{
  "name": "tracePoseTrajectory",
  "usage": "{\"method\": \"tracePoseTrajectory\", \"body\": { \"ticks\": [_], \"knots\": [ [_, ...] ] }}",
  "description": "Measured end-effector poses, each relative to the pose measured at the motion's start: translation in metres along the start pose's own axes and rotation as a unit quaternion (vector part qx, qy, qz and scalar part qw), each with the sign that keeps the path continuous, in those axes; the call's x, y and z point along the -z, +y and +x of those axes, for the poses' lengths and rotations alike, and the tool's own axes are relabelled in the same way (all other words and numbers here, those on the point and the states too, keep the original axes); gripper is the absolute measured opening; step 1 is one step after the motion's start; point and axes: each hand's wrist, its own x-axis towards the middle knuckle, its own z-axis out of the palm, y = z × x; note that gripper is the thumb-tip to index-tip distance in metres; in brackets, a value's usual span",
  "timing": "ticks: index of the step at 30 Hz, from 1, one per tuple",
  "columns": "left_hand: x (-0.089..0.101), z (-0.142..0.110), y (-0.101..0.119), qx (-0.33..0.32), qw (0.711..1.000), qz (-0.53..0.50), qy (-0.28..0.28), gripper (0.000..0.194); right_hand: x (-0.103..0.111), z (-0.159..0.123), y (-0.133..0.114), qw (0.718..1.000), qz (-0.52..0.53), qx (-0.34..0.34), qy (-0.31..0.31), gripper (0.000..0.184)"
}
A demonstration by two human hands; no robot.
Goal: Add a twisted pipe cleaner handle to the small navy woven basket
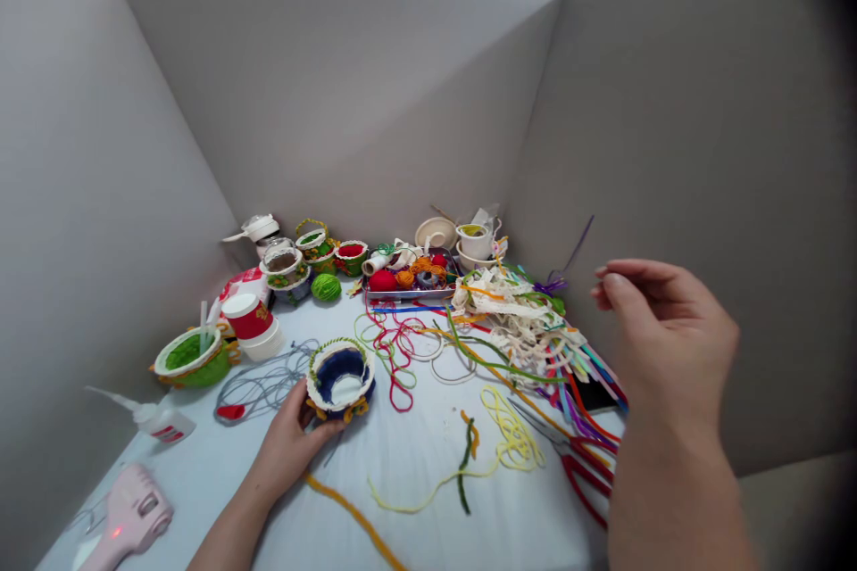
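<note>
We are grasping the white-rimmed blue pot (340, 374) with our left hand (298, 435), fingers curling round its side, left of the yellow yarn (514, 439) on the worktop (536, 535). We are holding our right hand (669, 330) up, right of the red-handled scissors (577, 464), fingers pinching together; we cannot tell whether they are gripping anything.

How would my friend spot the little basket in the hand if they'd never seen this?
On the pale table between grey walls, look for the left hand. It holds a small white-rimmed basket. Unlike the green-lined basket at far left and the red-lined basket at the back, this one is dark blue inside.
</note>
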Motion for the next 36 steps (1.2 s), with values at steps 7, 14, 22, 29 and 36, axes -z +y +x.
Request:
{"method": "tracePoseTrajectory", "body": {
  "ticks": [7,14,22,29,36],
  "knots": [
    [-0.001,-0.001,0.007,0.004,1.000,0.006,0.005,0.062,-0.013,0.024,0.039,0.990,-0.115,0.016,-0.083,0.018],
    [-0.001,0.000,-0.002,0.009,1.000,-0.008,-0.007,0.067,-0.076,0.109,0.131,0.880,-0.385,0.003,-0.279,0.028],
    [0.000,0.001,-0.006,0.010,1.000,-0.006,0.011,0.075,-0.112,0.150,0.191,0.814,-0.488,-0.047,-0.310,0.026],
    [0.000,0.002,-0.017,0.034,0.999,0.007,0.025,0.078,-0.133,0.161,0.235,0.781,-0.524,-0.094,-0.327,0.032],
    [0.001,0.000,-0.010,0.050,0.998,0.035,0.022,0.078,-0.145,0.168,0.256,0.781,-0.528,-0.101,-0.318,0.033]
  ]
}}
